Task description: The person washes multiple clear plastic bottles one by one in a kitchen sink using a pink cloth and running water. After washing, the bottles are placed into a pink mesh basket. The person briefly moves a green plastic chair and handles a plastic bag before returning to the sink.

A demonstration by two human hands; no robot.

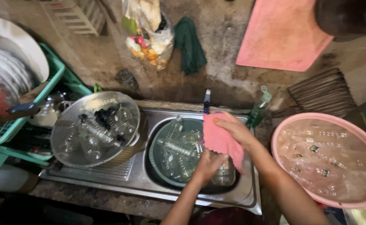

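Hands (216, 156) with pink cloth (222, 139), bottle-filled green basin (156, 143) in sink (241, 193)

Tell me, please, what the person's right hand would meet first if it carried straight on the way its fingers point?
The right hand points left. Past the pink cloth it grips, it would probably meet the clear bottles in the sink basin, though depth is unclear.

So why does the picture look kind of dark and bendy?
Head view: dim light, bottom edge nearly black; the wide lens bends the sink rim and pink tub; glare on the metal bowl; the hands and cloth look slightly blurred.
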